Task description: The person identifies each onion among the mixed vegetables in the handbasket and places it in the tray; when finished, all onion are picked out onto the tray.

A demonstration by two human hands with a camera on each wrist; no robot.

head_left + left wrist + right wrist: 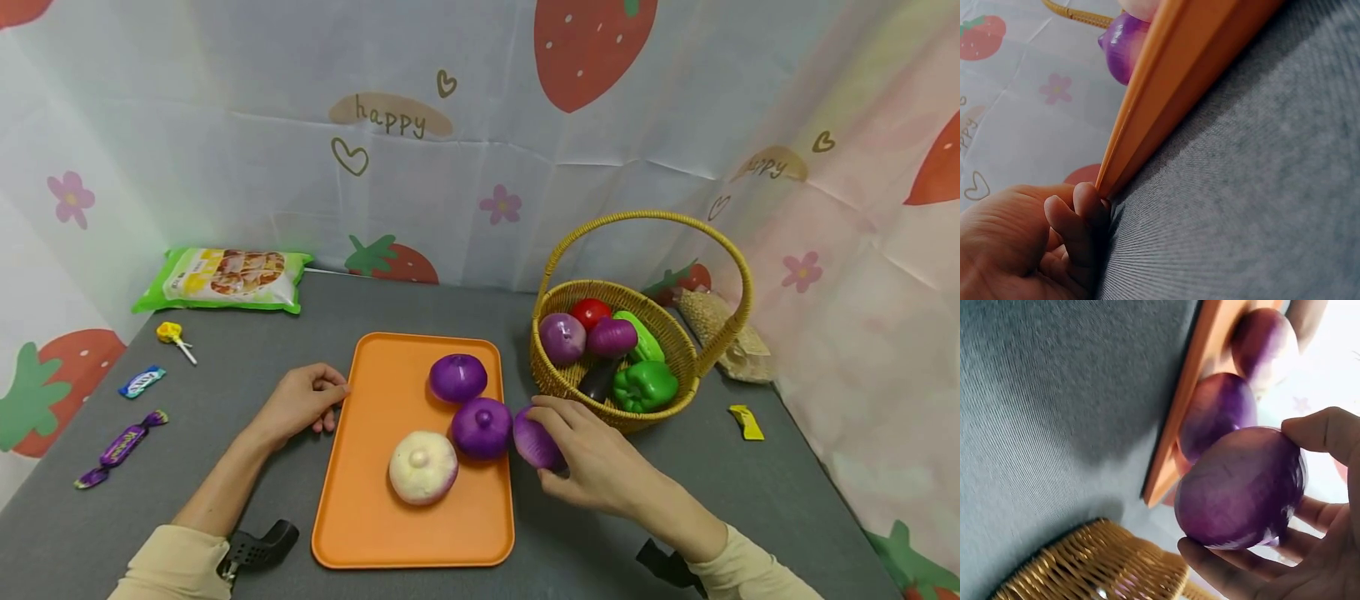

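In the head view my right hand (592, 454) grips a purple onion (534, 442) between thumb and fingers, just right of the orange tray (360, 517). The right wrist view shows this onion (1238, 487) held off the table. On the tray sit two more purple onions (457, 377) and a white, purple-edged onion (422, 468). My left hand (302, 404) lies at the tray's left edge with curled fingers. Seen from the left wrist, the fingertips (1088, 199) pinch the tray's rim (1147, 119).
Right of the tray stands a wicker basket (551, 379) with a tall handle, holding onions, a tomato, an eggplant and green peppers. A bag of grain (708, 321) and a yellow candy (746, 422) lie beyond. Leftward are a green food packet (232, 281), a lollipop (169, 332) and wrapped candies (122, 447).
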